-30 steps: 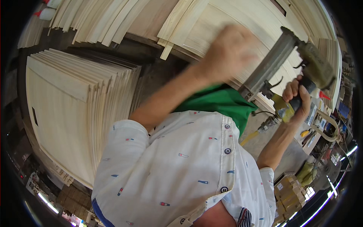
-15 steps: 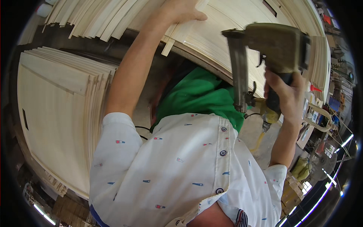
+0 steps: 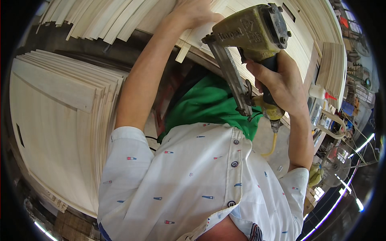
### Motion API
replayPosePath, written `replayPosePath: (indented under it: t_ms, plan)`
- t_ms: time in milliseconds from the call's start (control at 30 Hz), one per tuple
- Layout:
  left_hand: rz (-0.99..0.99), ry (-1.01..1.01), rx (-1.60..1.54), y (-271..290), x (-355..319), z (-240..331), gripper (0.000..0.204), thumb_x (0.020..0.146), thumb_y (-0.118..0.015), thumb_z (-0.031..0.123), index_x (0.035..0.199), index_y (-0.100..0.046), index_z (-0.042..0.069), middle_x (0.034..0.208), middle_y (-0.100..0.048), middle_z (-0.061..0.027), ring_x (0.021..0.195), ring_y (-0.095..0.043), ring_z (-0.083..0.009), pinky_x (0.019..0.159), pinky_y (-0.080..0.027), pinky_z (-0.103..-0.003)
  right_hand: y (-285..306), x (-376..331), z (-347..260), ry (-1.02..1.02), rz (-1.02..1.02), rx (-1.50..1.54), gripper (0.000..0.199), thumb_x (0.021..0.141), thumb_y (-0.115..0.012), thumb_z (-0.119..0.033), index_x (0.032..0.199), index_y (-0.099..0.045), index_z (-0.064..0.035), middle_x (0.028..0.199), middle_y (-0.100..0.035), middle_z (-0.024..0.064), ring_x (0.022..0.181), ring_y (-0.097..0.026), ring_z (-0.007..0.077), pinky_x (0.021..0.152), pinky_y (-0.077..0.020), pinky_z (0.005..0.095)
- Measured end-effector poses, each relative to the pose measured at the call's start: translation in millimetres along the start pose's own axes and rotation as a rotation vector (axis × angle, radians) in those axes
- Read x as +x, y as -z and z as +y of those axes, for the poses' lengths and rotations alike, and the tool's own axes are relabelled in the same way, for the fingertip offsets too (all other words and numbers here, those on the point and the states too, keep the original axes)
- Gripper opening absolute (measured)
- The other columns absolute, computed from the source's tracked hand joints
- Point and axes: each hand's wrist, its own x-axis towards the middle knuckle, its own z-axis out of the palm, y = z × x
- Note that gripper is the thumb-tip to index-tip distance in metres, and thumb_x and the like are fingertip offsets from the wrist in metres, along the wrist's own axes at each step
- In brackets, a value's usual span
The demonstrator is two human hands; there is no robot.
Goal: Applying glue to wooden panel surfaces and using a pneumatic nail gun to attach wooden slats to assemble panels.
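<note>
Nail gun [image 3: 250, 33] in right hand [image 3: 284, 82].

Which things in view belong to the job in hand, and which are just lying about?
In hand, it seems:
nail gun, gripped by the right hand
yellow hose below it
wooden panel near the left hand

Apparently lying about:
stacked panels, left
wood strips, upper left
red-tipped white bottle, right
</note>
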Motion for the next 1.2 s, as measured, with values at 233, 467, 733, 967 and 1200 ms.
replayPosePath:
  t_ms: [233, 467, 733, 967, 1200]
  plan:
    - [0.051, -0.016, 0.033, -7.2, -1.2, -7.9, 0.082, 0.071, -0.069, 0.043, 0.139, -0.041, 0.007, 0.134, -0.045, -0.019, 0.128, -0.038, -0.0367, 0.105, -0.029, -0.049, -7.6, 0.3, 0.1, 0.031, -0.003, -0.033, 0.029, 0.083, -0.068, -0.018, 0.096, -0.057, 0.0062, 0.068, -0.059, 0.0064, 0.059, -0.055, 0.0122, 0.056, -0.0448, 0.0288]
    - [0.033, 0.021, -0.022, -6.7, -2.7, -3.2, 0.081, 0.073, -0.068, 0.047, 0.139, -0.041, 0.009, 0.136, -0.044, -0.0184, 0.129, -0.038, -0.0363, 0.106, -0.029, -0.049, -10.8, -0.9, -3.9, 0.033, -0.004, -0.064, 0.032, 0.082, -0.067, -0.017, 0.1, -0.056, 0.0065, 0.072, -0.061, 0.011, 0.064, -0.057, 0.0174, 0.062, -0.0467, 0.0323]
    - [0.025, -0.004, -0.008, -7.1, 5.9, -3.0, 0.081, 0.072, -0.07, 0.043, 0.139, -0.041, 0.007, 0.135, -0.044, -0.0194, 0.128, -0.038, -0.0364, 0.106, -0.028, -0.049, -11.3, -2.6, -3.7, 0.185, 0.037, -0.168, 0.028, 0.084, -0.07, -0.015, 0.101, -0.06, 0.0055, 0.072, -0.06, 0.0033, 0.062, -0.054, 0.0082, 0.056, -0.0431, 0.0254]
    - [0.113, -0.01, 0.051, -9.3, 1.8, -0.8, 0.076, 0.069, -0.077, 0.034, 0.137, -0.048, 0.012, 0.137, -0.047, -0.0145, 0.126, -0.043, -0.0352, 0.108, -0.03, -0.047, 36.1, -27.2, 11.1, -0.124, 0.191, -0.041, 0.027, 0.081, -0.068, -0.015, 0.096, -0.06, 0.0046, 0.065, -0.061, 0.0048, 0.057, -0.055, 0.0105, 0.054, -0.0451, 0.029]
    - [-0.107, 0.146, 0.004, 5.1, -2.3, 10.8, 0.09, 0.068, -0.076, 0.03, 0.145, -0.035, 0.005, 0.146, -0.034, -0.0192, 0.135, -0.031, -0.0379, 0.113, -0.023, -0.047, 65.3, -22.6, 54.8, -0.296, 0.198, -0.002, 0.027, 0.081, -0.066, -0.014, 0.095, -0.055, 0.0065, 0.065, -0.061, 0.0099, 0.056, -0.058, 0.0148, 0.054, -0.0471, 0.0304]
